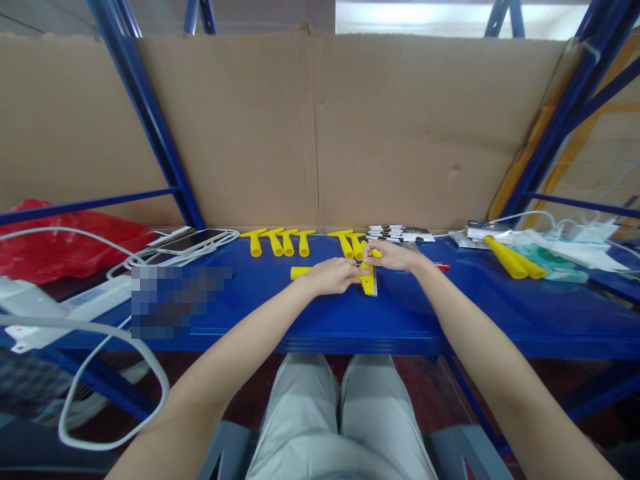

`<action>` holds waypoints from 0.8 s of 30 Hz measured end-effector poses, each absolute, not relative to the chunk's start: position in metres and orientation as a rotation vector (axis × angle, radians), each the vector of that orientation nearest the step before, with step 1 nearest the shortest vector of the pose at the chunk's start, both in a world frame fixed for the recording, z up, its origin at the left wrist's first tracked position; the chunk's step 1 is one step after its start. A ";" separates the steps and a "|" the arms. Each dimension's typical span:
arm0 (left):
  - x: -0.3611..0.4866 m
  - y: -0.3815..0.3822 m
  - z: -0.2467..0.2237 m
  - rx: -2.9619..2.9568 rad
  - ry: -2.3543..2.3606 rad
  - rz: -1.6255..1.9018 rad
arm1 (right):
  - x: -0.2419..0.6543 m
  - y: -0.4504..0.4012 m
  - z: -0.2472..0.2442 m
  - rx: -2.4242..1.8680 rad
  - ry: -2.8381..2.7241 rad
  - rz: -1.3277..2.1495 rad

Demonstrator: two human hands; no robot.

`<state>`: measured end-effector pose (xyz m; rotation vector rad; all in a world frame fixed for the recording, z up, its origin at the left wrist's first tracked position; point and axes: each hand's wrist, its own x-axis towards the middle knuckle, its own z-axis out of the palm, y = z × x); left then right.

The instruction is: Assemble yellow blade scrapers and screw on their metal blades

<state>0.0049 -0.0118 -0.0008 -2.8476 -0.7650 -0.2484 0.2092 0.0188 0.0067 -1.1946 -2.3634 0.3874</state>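
Both my forearms reach up and inward over the blue desk, elbows wide, hands meeting near its middle at a yellow scraper. My left hand lies palm down, wrapped over the scraper, index finger stretched onto its head; the handle juts out past my wrist on the left, and a thin metal blade edges the head on the right. My right hand comes in from the other side, wrist bent inward, thumb and forefinger closed on the head's far end. Just beyond my hands, yellow T-shaped tools line the back, four to the left and others close behind my fingers, beside stacked black-and-white packets. A red object shows by my right forearm. Farther right, two yellow handles rest by plastic packaging; far left are a white power strip and a red plastic bag. Cardboard walls the rear.
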 end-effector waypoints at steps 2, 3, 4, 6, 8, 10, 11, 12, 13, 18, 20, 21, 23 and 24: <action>0.005 -0.011 -0.001 -2.846 -0.761 -0.258 | 0.210 0.020 0.005 -1.190 -2.341 0.405; 0.005 -0.011 -0.001 -2.845 -0.759 -0.263 | 0.210 0.021 0.005 -1.183 -2.340 0.407; 0.005 -0.011 -0.002 -2.844 -0.758 -0.267 | 0.211 0.022 0.004 -1.172 -2.347 0.404; 0.005 -0.010 -0.003 -2.842 -0.760 -0.275 | 0.212 0.023 0.004 -1.150 -2.369 0.379; 0.005 -0.009 -0.003 -2.847 -0.766 -0.285 | 0.213 0.024 0.005 -1.129 -2.388 0.340; 0.005 -0.009 -0.004 -2.855 -0.773 -0.292 | 0.213 0.025 0.005 -1.115 -2.391 0.302; 0.006 -0.009 -0.004 -2.861 -0.776 -0.294 | 0.212 0.025 0.004 -1.115 -2.389 0.289; 0.006 -0.009 -0.003 -2.866 -0.778 -0.296 | 0.212 0.025 0.004 -1.117 -2.389 0.280; 0.006 -0.009 -0.003 -2.871 -0.779 -0.298 | 0.212 0.025 0.004 -1.121 -2.389 0.276; 0.005 -0.008 -0.004 -2.892 -0.783 -0.306 | 0.209 0.024 0.003 -1.149 -2.392 0.282; 0.005 -0.008 -0.005 -2.891 -0.774 -0.322 | 0.209 0.023 0.002 -1.143 -2.372 0.311; 0.005 -0.007 -0.005 -2.889 -0.767 -0.337 | 0.208 0.023 0.002 -1.137 -2.350 0.338; 0.005 -0.006 -0.005 -2.881 -0.755 -0.376 | 0.207 0.024 0.001 -1.123 -2.272 0.398; 0.005 -0.006 -0.005 -2.875 -0.755 -0.397 | 0.206 0.025 0.001 -1.118 -2.210 0.421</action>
